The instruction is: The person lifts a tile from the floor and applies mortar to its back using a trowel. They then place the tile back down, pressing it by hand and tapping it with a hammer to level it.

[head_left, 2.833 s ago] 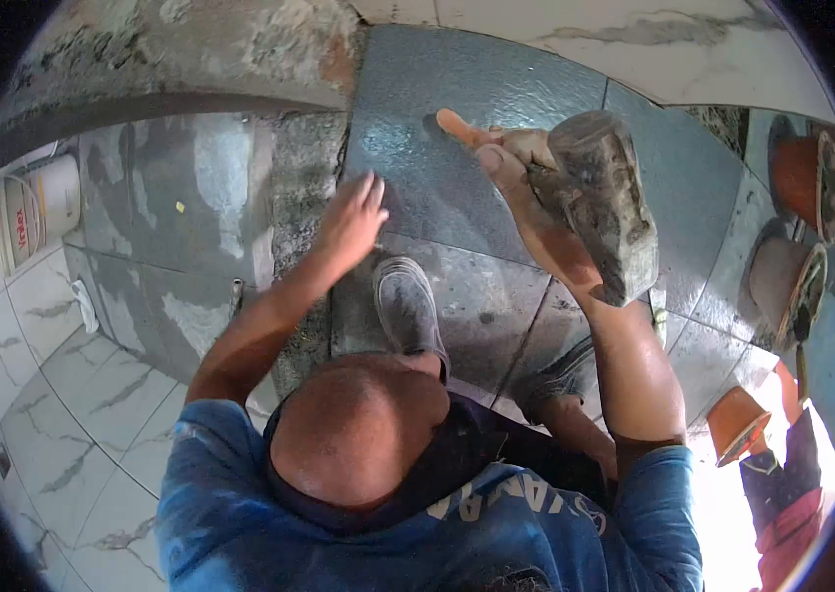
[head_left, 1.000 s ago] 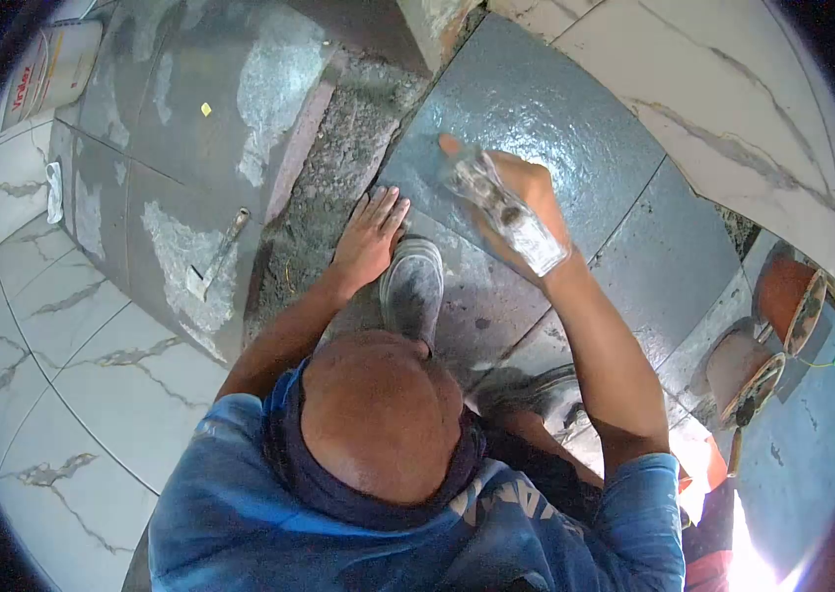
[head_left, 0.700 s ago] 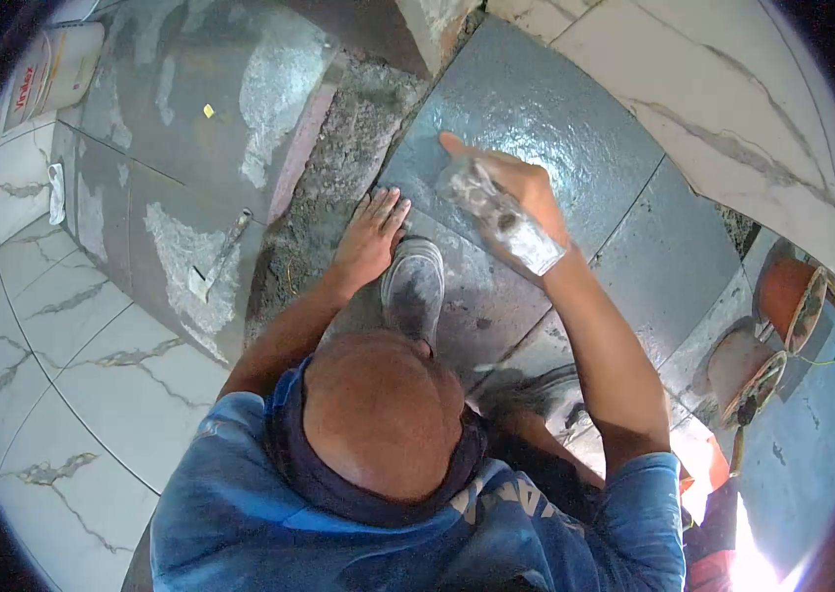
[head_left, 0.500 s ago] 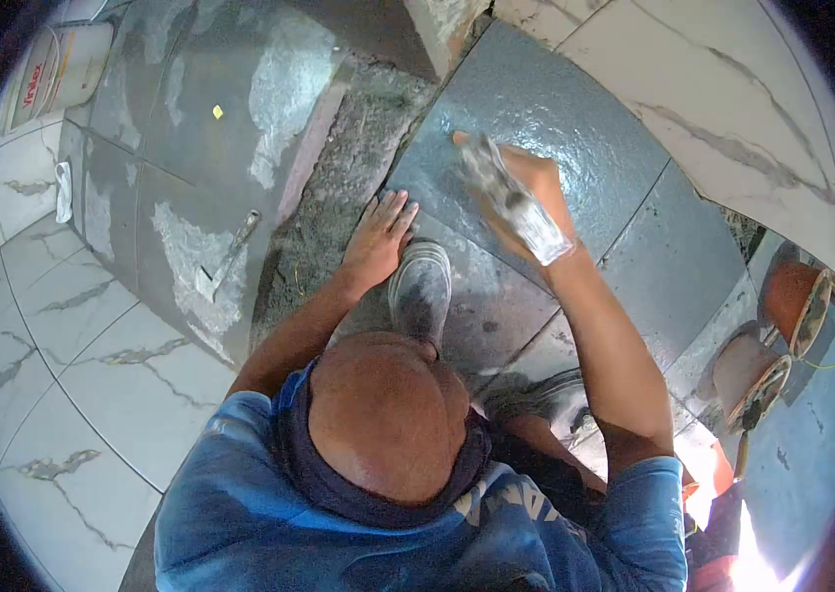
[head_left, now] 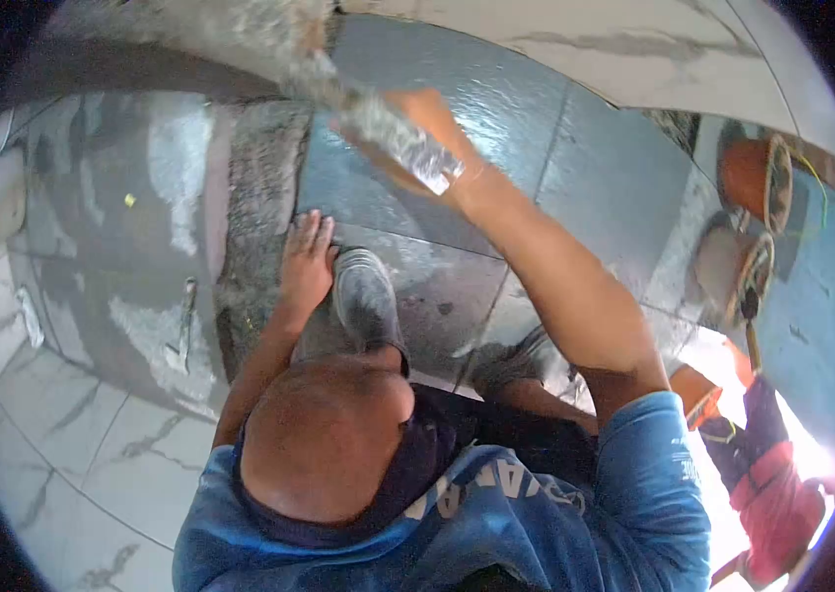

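Observation:
My right hand [head_left: 427, 123] is closed around a long grey-and-white tool [head_left: 393, 133] over the dark grey floor tile [head_left: 427, 59]. Blur hides the tool's exact kind. Water makes the tile's surface glossy. My left hand [head_left: 309, 261] rests flat, fingers stretched out, at the tile's lower left corner, beside a rough bare strip of mortar [head_left: 264, 178]. My left shoe [head_left: 366, 296] stands just right of that hand.
A small metal tool with a handle [head_left: 185, 321] lies on the stained floor at left, near a white bucket [head_left: 5, 197]. At right are two orange-brown buckets [head_left: 748, 183] and a hanging yellow-green cord [head_left: 822, 183]. Another person in red [head_left: 782, 503] is at lower right.
My view has turned, so the floor appears shifted left. My right hand with the tool is nearer the wall corner at the top. My left hand stays by the tile corner.

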A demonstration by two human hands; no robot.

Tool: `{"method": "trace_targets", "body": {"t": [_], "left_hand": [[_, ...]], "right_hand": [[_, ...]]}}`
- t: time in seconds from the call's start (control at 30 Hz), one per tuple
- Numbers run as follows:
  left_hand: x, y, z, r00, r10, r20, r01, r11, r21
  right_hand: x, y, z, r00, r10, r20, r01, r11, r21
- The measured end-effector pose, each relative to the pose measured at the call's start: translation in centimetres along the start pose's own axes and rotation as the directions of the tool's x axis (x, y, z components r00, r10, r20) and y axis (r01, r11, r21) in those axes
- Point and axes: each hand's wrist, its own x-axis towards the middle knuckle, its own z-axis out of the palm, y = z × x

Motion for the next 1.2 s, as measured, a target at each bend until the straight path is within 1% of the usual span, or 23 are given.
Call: {"method": "trace_targets", "body": {"t": [0.03, 0.1, 0.13, 0.2, 0.23, 0.3, 0.33, 0.37, 0.43, 0.5, 0.53, 0.57, 0.6, 0.63, 0.7, 0.73, 0.83, 0.93, 1.0, 1.03, 1.1, 1.13, 1.2], "left_hand": [[0.1, -0.3, 0.0, 1.0, 0.021, 0.006, -0.02, 1.0, -0.019], [0.3, -0.1, 0.0, 0.999, -0.008, 0.037, 0.007, 1.0, 0.027], [1.0, 0.2, -0.2, 0.999, 0.022, 0.047, -0.023, 1.0, 0.008], [3.4, 1.3, -2.1, 0.918, -0.192, 0.347, 0.161, 0.98, 0.116], [5.2, 1.9, -2.6, 0.917, -0.165, 0.364, 0.135, 0.985, 0.107], [8.6, 3.5, -2.6, 0.978, 0.037, 0.207, -0.034, 0.999, -0.017], [9.1, 4.6, -2.8, 0.972, 0.056, 0.227, -0.051, 0.998, -0.027], [10.5, 5.7, -3.0, 0.945, 0.147, 0.292, -0.146, 0.989, -0.024], [13.9, 5.5, -2.0, 0.866, 0.209, 0.455, -0.25, 0.968, 0.03], [14.9, 5.3, -1.6, 0.839, 0.192, 0.509, -0.28, 0.955, 0.101], [13.8, 4.9, -1.2, 0.809, 0.201, 0.553, -0.293, 0.953, 0.083], [14.2, 4.3, -0.5, 0.842, 0.254, 0.477, -0.333, 0.939, 0.088], [14.3, 4.1, -0.1, 0.867, 0.305, 0.393, -0.371, 0.923, 0.101], [13.4, 4.0, 0.2, 0.848, 0.308, 0.431, -0.38, 0.921, 0.089], [14.3, 4.5, -0.3, 0.855, 0.267, 0.445, -0.364, 0.92, 0.146], [14.4, 4.7, -0.3, 0.854, 0.264, 0.448, -0.361, 0.921, 0.145], [14.4, 4.3, -0.1, 0.858, 0.277, 0.432, -0.375, 0.913, 0.16], [14.4, 4.0, 0.3, 0.865, 0.313, 0.391, -0.385, 0.915, 0.119], [14.6, 4.8, -0.6, 0.852, 0.257, 0.457, -0.355, 0.924, 0.141], [14.5, 4.9, -0.9, 0.856, 0.258, 0.449, -0.357, 0.922, 0.15], [15.1, 5.4, -1.4, 0.849, 0.257, 0.462, -0.352, 0.926, 0.133], [15.8, 5.7, -1.7, 0.84, 0.24, 0.486, -0.345, 0.928, 0.139], [18.5, 6.6, -2.0, 0.856, 0.271, 0.44, -0.346, 0.933, 0.098]], "right_hand": [[0.0, 0.8, -1.3, 1.0, 0.023, -0.006, -0.023, 1.0, -0.016], [-0.8, 1.6, -4.8, 0.98, -0.145, -0.136, 0.12, 0.977, -0.176], [-1.4, 2.3, -6.1, 0.982, -0.118, -0.146, 0.089, 0.977, -0.194], [-2.6, 2.9, -8.7, 0.965, -0.205, -0.162, 0.142, 0.932, -0.335], [-3.3, 2.7, -10.1, 0.969, -0.179, -0.172, 0.112, 0.933, -0.342], [-4.4, 0.9, -12.7, 0.887, -0.352, -0.299, 0.194, 0.872, -0.45], [-5.5, 2.4, -12.5, 0.98, 0.072, -0.185, -0.119, 0.959, -0.259], [-7.1, 2.0, -12.4, 0.977, 0.078, -0.2, -0.131, 0.954, -0.268], [-7.8, 0.3, -13.8, 0.927, -0.051, -0.371, -0.082, 0.939, -0.335], [-7.6, 1.2, -14.8, 0.877, -0.326, -0.353, 0.086, 0.829, -0.553], [-8.5, 2.2, -14.0, 0.908, -0.13, -0.398, -0.017, 0.938, -0.346], [-8.9, 2.4, -13.7, 0.913, 0.058, -0.404, -0.12, 0.984, -0.131], [-8.9, 1.0, -14.9, 0.913, 0.029, -0.407, -0.145, 0.956, -0.256], [-9.4, 1.6, -14.5, 0.911, 0.271, -0.312, -0.321, 0.939, -0.12], [-10.0, 4.5, -12.8, 0.942, 0.057, -0.331, -0.13, 0.97, -0.205], [-10.6, 5.2, -12.6, 0.94, 0.048, -0.337, -0.125, 0.97, -0.21], [-10.9, 5.2, -11.9, 0.941, 0.122, -0.315, -0.215, 0.935, -0.281], [-11.4, 6.5, -12.4, 0.95, 0.033, -0.309, -0.084, 0.985, -0.153], [-11.8, 5.5, -13.2, 0.94, 0.24, -0.242, -0.283, 0.945, -0.162], [-12.1, 5.8, -13.9, 0.941, 0.23, -0.249, -0.275, 0.947, -0.166], [-13.2, 6.8, -15.9, 0.905, 0.072, -0.419, 0.065, 0.951, 0.303], [-14.0, 7.0, -17.0, 0.904, 0.066, -0.423, 0.07, 0.952, 0.297], [-15.2, 6.1, -19.8, 0.792, 0.497, -0.356, -0.357, 0.849, 0.391]]}}
